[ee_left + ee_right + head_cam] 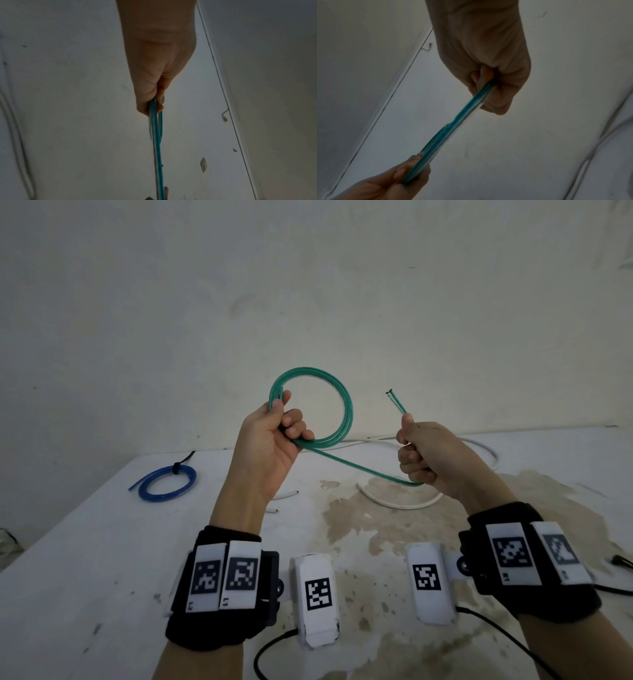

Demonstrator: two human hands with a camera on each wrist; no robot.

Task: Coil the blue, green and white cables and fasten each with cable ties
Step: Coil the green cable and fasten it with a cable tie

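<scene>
Green cable [344, 409] gripped by both hands, half-coiled.

Inspector A: Head view was dim, evenly lit, without glare; straight lines bowed toward the edges.

Inspector B: Wrist views were darker and grainy. The green cable [467, 111] smeared with motion blur below the gripping fingers.

White cable [404, 503] below raised hands [424, 453]
</scene>
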